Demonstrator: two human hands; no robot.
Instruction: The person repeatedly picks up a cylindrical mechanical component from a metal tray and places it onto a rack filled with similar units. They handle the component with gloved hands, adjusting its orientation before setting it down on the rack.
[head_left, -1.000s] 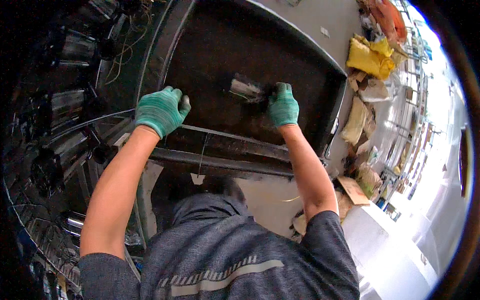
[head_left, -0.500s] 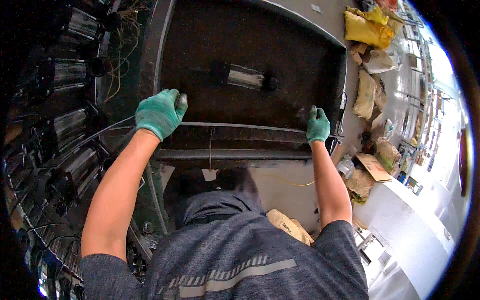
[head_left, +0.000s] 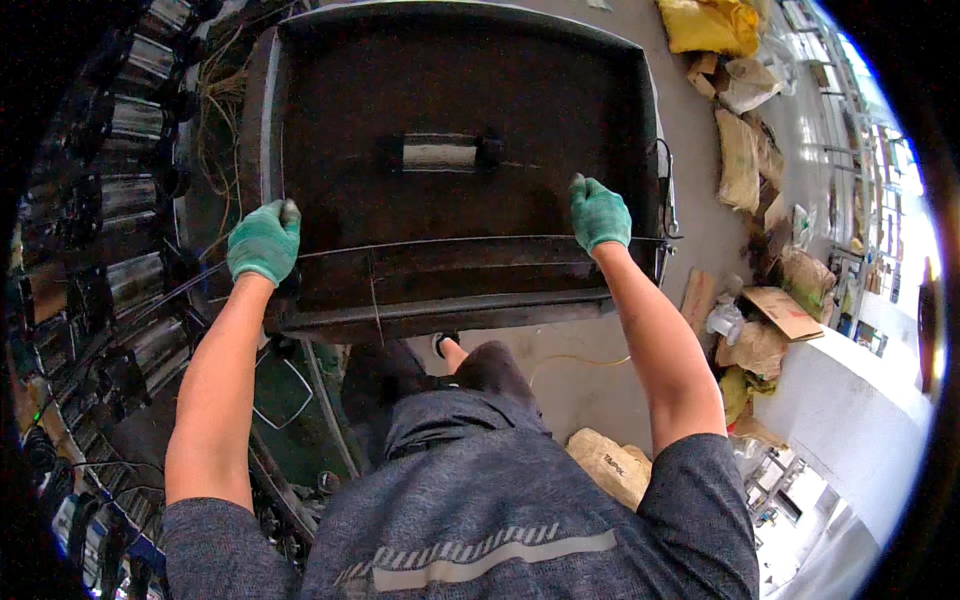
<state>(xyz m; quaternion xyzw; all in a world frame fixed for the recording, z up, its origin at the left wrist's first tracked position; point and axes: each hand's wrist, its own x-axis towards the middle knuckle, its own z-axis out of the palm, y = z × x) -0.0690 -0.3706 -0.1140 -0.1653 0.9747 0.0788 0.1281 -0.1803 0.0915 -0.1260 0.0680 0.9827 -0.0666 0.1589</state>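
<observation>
The left hand, in a green knit glove, is at the near left corner of a deep, dark tray. Its fingers curl inward in a narrow shape with the thumb against them; whether it grips the rim there, I cannot tell. The right hand, gloved the same way, sits toward the near right of the tray, fingers bent and close together; whether anything is inside them, I cannot tell.

A cylinder with a pale, shiny middle and black ends lies on its side near the middle of the tray floor, apart from the 2 gloves. No lettering can be made out on it.

To the left, similar cylinders stand in a dark row. To the right lie a yellow sack and a flat piece of cardboard. Lower down, a tan sack carries 1 short line of dark printed capitals. The shirt bears a pale stripe with slanted bars above it.
</observation>
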